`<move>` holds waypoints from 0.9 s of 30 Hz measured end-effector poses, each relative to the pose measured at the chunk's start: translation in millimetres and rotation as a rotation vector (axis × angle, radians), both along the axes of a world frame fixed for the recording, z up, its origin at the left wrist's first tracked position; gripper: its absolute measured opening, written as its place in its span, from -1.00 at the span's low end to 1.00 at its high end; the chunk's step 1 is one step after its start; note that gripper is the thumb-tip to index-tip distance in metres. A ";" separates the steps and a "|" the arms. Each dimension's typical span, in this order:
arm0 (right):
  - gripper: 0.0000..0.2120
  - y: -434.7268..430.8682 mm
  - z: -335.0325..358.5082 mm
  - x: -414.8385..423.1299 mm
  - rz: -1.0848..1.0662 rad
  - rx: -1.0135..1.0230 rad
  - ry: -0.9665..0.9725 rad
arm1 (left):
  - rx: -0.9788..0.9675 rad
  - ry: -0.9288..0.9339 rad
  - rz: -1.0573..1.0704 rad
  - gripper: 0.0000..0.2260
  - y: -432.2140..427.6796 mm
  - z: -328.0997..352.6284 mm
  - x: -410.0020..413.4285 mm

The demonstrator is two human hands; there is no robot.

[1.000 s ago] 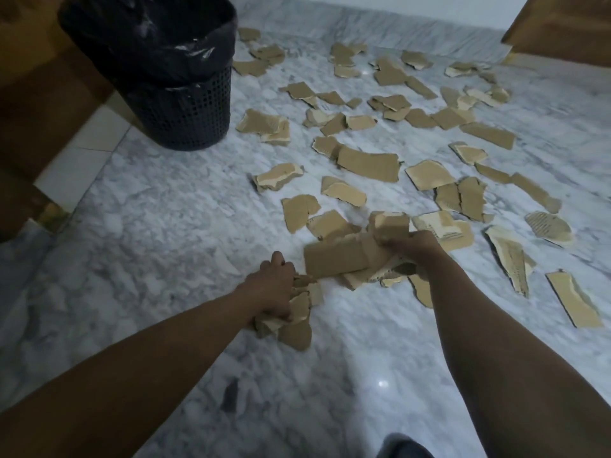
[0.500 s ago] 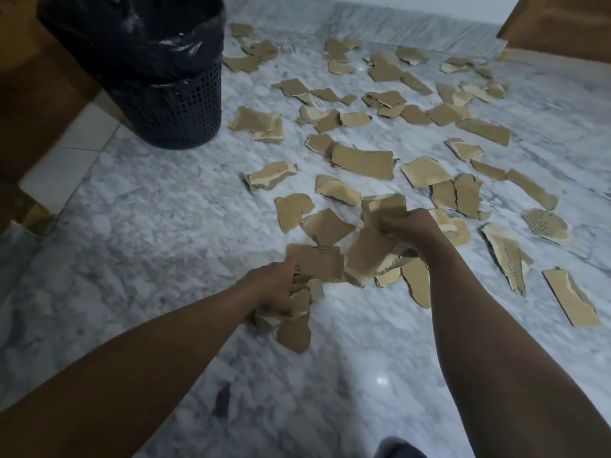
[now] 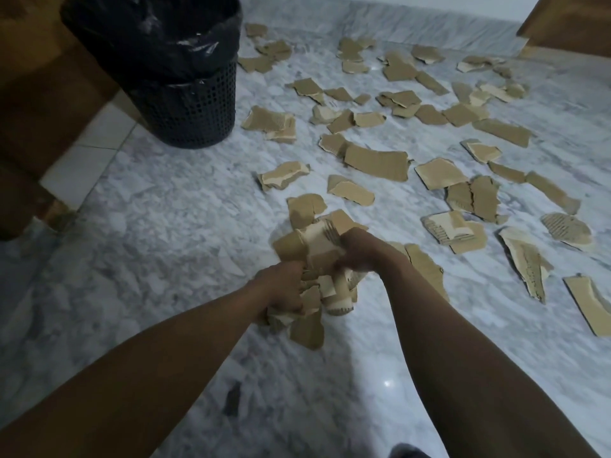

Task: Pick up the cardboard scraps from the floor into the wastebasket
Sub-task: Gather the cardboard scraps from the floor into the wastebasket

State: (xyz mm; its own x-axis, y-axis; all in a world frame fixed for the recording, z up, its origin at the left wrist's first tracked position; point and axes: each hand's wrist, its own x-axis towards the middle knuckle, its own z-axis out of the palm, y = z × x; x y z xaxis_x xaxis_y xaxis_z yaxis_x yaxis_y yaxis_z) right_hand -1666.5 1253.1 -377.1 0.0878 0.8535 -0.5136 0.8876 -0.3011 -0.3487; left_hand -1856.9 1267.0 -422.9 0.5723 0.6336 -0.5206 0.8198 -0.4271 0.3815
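Observation:
A bundle of torn brown cardboard scraps [image 3: 317,256] sits between my two hands, low over the marble floor. My left hand [image 3: 281,285] grips the lower scraps, which hang below its fist. Against the bundle's right side, my right hand [image 3: 358,251] holds more scraps. Several loose scraps [image 3: 377,161] lie scattered over the floor ahead and to the right. The black mesh wastebasket [image 3: 185,114], lined with a black bag, stands at the upper left, about an arm's length beyond my hands.
The grey-white marble floor [image 3: 158,233] spreads around me. Brown wooden furniture [image 3: 39,104] borders the left side behind the wastebasket. Another wooden piece [image 3: 572,24] is at the top right. A dark shoe tip [image 3: 410,452] shows at the bottom edge.
My right hand has carried its scraps left and joined them to the ones in my left hand. Both hands now hold one bundle. The view has shifted slightly toward the wastebasket.

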 end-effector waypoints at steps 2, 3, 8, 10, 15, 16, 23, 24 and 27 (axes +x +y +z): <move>-0.54 2.1 -0.1 -1.5 0.025 -0.034 -0.027 | -0.006 -0.010 0.012 -0.49 0.0 0.1 -0.5; -0.50 1.2 -0.8 -4.0 0.038 -0.059 -0.056 | -0.014 -0.015 0.018 -0.46 -0.3 1.1 -0.7; -0.51 -7.5 -12.2 -12.9 0.027 -0.084 -0.056 | -0.026 -0.007 0.005 -0.42 -1.8 5.8 -2.0; -0.50 -10.7 -10.1 -10.1 -0.006 -0.082 -0.002 | -0.018 -0.006 -0.012 -0.49 -2.5 6.6 -3.7; -0.50 -14.2 6.8 13.3 -0.040 -0.148 -0.030 | -0.008 -0.058 -0.061 -0.60 -3.3 7.2 -8.2; -0.53 -13.4 13.2 20.5 -0.053 -0.174 -0.041 | -0.025 -0.068 -0.067 -0.62 -2.3 6.8 -9.9; -0.57 11.2 34.7 23.9 -0.253 -0.052 0.128 | -0.130 -0.035 -0.103 -0.60 7.4 8.2 -26.2; -0.57 16.7 32.7 9.4 -0.252 -0.045 0.173 | -0.135 0.021 -0.110 -0.53 9.8 10.2 -31.1; -0.48 27.4 12.3 -42.1 -0.234 -0.054 0.207 | -0.119 0.131 0.002 -0.32 24.1 10.9 -56.5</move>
State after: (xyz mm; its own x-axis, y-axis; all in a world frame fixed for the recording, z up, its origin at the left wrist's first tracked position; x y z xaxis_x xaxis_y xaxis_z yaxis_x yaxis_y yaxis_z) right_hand -1708.6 1280.5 -364.8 0.1675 0.7933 -0.5854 0.7041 -0.5118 -0.4921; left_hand -1913.4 1291.1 -411.9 0.4935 0.5641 -0.6620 0.8666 -0.3839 0.3188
